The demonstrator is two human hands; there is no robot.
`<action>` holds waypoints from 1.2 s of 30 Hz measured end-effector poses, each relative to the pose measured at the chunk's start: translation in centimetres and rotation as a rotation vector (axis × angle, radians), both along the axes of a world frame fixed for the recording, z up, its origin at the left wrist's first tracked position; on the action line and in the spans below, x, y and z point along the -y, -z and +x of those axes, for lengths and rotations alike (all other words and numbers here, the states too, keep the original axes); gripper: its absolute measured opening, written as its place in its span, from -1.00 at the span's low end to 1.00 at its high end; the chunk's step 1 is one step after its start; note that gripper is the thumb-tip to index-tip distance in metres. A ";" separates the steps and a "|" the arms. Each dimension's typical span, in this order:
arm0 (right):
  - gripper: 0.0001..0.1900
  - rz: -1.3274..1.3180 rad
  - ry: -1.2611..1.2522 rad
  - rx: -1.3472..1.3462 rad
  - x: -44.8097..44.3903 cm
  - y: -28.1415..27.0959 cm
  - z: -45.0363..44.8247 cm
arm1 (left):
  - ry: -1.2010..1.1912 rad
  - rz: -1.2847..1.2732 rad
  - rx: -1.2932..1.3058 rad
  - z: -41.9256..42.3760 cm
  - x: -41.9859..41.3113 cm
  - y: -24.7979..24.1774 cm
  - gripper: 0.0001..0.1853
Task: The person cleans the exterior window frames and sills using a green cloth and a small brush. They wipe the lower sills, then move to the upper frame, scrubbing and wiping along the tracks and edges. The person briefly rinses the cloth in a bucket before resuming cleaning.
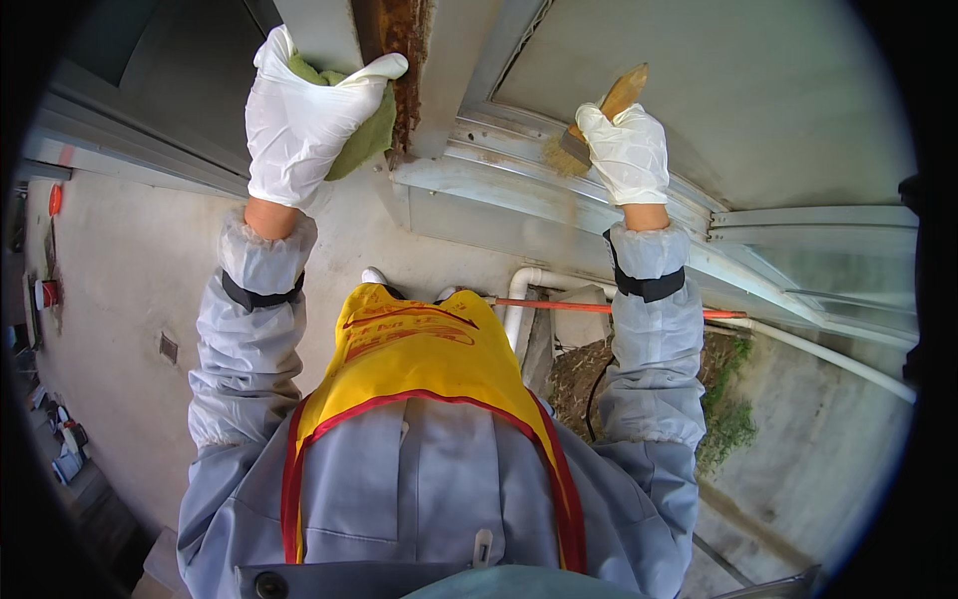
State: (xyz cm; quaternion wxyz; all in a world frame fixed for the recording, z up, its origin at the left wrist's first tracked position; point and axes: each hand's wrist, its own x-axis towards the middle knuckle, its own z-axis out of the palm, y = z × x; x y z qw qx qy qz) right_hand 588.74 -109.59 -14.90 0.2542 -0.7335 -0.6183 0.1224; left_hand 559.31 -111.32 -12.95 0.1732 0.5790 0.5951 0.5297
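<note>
My left hand point(307, 127), in a white glove, holds a green cloth point(367, 142) beside a rusty strip point(404, 67) of a metal frame. In my right hand point(629, 150), also gloved in white, is a flat brush with a wooden handle point(625, 90). Its pale bristles point(565, 156) point left and rest at or close above the dirty metal window track point(509, 153); contact cannot be told. The glove hides part of the brush handle, and the left palm hides part of the cloth.
A window pane point(696, 97) stands behind the track. Below run a white pipe point(516, 292) and an orange-red pole point(561, 305), near a patch of soil with green plants point(730, 427). Several small items point(67, 442) lie at the far left, past the concrete floor point(127, 299).
</note>
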 end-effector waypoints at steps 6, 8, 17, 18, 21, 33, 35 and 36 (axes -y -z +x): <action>-0.68 0.108 -0.386 -0.304 -0.9 4.2 -7.3 | 0.012 0.016 0.007 -0.2 -0.2 0.4 -0.41; -0.63 0.132 -0.336 -0.159 -1.1 3.8 -7.2 | 0.039 -0.004 0.072 -0.2 -0.1 0.4 -0.41; -0.55 -0.279 -0.258 -0.420 -1.3 2.2 -6.4 | 0.082 0.007 0.215 0.4 0.0 0.2 -0.55; -0.55 -0.298 -0.171 -0.450 -1.8 2.7 -6.1 | 0.102 -0.003 0.226 0.4 0.1 0.1 -0.56; -0.54 -0.175 -0.218 -0.092 -2.8 3.4 -5.7 | 0.130 -0.015 0.230 0.1 0.1 0.1 -0.59; -0.54 -0.119 -0.220 0.204 -2.4 2.1 -5.2 | 0.152 -0.044 0.228 -1.4 -0.2 0.9 -0.58; -0.56 -0.176 -0.234 -0.030 -2.2 1.8 -4.8 | 0.109 -0.091 0.229 -1.8 -0.4 1.3 -0.57; -0.56 -0.136 -0.234 -0.252 -2.0 1.8 -4.7 | 0.134 -0.037 0.266 -1.9 -0.4 1.6 -0.56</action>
